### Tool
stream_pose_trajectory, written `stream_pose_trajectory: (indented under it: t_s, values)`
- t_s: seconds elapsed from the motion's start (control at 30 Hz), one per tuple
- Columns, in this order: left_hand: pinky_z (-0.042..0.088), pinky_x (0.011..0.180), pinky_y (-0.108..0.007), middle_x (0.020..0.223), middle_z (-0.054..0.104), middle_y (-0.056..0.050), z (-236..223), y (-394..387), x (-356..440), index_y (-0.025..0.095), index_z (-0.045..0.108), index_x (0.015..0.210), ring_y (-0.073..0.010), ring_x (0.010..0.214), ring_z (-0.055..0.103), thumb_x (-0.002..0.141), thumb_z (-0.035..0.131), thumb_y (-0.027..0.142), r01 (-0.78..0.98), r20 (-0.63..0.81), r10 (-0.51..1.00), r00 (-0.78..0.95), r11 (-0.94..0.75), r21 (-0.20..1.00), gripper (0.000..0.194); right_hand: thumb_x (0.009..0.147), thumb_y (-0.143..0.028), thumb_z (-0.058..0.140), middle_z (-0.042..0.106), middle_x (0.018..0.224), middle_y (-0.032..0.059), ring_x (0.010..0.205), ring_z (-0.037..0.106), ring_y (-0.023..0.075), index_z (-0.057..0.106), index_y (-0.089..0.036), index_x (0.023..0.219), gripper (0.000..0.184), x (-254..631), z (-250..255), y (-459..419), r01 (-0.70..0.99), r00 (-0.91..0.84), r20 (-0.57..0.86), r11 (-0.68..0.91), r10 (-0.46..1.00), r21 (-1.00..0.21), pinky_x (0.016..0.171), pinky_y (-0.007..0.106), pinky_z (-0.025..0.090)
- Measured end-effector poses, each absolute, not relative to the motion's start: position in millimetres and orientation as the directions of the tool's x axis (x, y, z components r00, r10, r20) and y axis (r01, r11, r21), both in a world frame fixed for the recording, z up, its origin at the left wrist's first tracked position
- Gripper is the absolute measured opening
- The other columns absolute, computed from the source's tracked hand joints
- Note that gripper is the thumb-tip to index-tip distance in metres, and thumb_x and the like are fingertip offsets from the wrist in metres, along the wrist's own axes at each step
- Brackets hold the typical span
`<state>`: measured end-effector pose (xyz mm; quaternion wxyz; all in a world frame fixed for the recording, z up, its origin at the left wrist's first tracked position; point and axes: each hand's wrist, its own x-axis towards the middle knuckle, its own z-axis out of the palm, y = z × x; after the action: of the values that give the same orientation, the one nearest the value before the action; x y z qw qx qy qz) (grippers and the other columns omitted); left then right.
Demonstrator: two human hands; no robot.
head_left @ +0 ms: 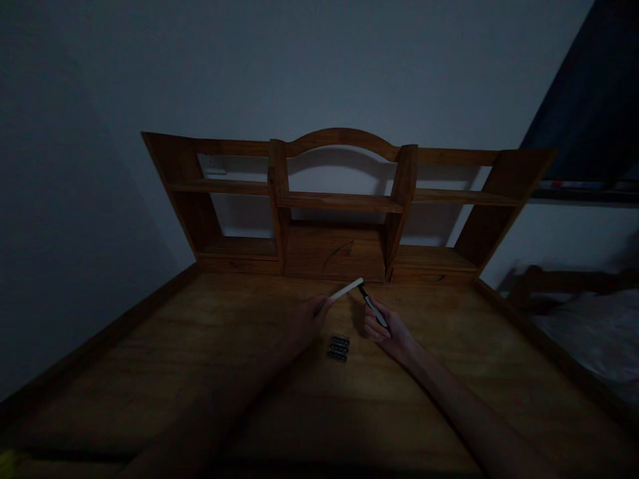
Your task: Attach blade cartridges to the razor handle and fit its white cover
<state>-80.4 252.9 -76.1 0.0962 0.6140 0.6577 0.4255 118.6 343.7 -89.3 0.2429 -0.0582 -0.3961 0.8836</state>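
Wall point(64, 166) runs from 9 to 12 o'clock, plain & dim. Yellow thing point(6, 464) peeks in at 8 o'clock, too cut off to name. White plate point(215, 171) sits on the wall at 10 o'clock, seen thru the wood shelf point(339, 201). Shelf is at 12, at the back of the wood desk point(239, 412), w/ a dark curved mark point(339, 253) on its mid panel.

L hand point(305, 320) is mid-desk, fingers shut on the low end of a white stick point(344, 290); too dark to tell each finger. Stick points to 2 o'clock. Black pcs point(338, 348) lie in a small stack of rows on the desk at 6, between the arms; pale marks on them, too small to read. R hand point(383, 326) has fingers curled tight, pinching a black & gray tool point(375, 311). Its head is at the stick's far end; can't tell if they touch. No brand can be read.

Dark cloth point(594, 100) hangs at 2, pale bedding point(594, 329) at 4.
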Motion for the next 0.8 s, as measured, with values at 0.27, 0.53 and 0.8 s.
stream_pose_trajectory:
  t_s: [0.27, 0.53, 0.8]
  values:
    - [0.045, 0.066, -0.026, 0.081, 0.069, 0.000, -74.0, 253.1, -80.8, 0.020, 0.066, 0.092, -0.0163, 0.071, 0.062, 0.091, 0.036, 0.052, 0.674, 0.378, 0.892, -0.247, -0.122, 0.729, 0.044, 0.097, -0.039, 0.035, 0.027, 0.033, -0.0089, 0.030, 0.016, 0.0080, 0.044, -0.020, 0.064, 0.039, 118.3, -93.5, 345.7, -0.371, -0.880, 0.087, -0.562, 0.467, -0.739, 0.037, 0.021, 0.020]
    - [0.047, 0.070, -0.027, 0.084, 0.070, -0.002, -73.9, 254.2, -80.6, 0.019, 0.068, 0.094, -0.0174, 0.075, 0.063, 0.090, 0.040, 0.052, 0.615, 0.381, 0.887, -0.259, -0.152, 0.773, 0.043, 0.097, -0.041, 0.036, 0.028, 0.034, -0.0093, 0.030, 0.015, 0.0077, 0.044, -0.020, 0.065, 0.039, 118.1, -96.1, 347.1, -0.367, -0.878, 0.084, -0.550, 0.471, -0.750, 0.036, 0.021, 0.019]
    - [0.048, 0.073, -0.028, 0.086, 0.070, -0.002, -73.8, 254.9, -81.8, 0.019, 0.068, 0.093, -0.0183, 0.080, 0.063, 0.090, 0.040, 0.052, 0.570, 0.358, 0.899, -0.252, -0.161, 0.805, 0.043, 0.097, -0.041, 0.037, 0.028, 0.033, -0.0089, 0.030, 0.018, 0.0078, 0.043, -0.020, 0.064, 0.039, 117.6, -95.2, 346.2, -0.366, -0.874, 0.081, -0.538, 0.480, -0.759, 0.037, 0.022, 0.020]
